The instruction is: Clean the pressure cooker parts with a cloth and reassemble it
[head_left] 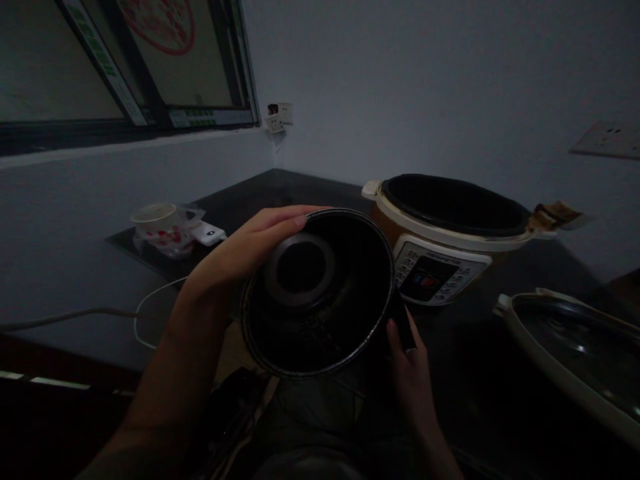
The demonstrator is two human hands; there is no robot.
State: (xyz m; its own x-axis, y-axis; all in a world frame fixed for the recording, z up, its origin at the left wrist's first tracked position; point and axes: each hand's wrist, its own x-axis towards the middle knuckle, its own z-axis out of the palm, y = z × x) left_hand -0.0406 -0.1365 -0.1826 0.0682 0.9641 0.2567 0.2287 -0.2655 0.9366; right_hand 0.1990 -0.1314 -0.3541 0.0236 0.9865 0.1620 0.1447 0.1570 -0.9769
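I hold a dark round inner pot tilted toward me, so I look into it and see a grey ring at its bottom. My left hand wraps over its upper left rim, fingers closed on the edge. My right hand grips the lower right rim from below, its fingers curled against the pot. Just behind the pot stands an open electric pressure cooker with a cream rim, brown body and a button panel.
The cooker's lid lies on the dark counter at the right. At the back left sit a plastic bag with a cup and a white phone. A white cable hangs off the counter's left edge. Wall sockets sit in the corner.
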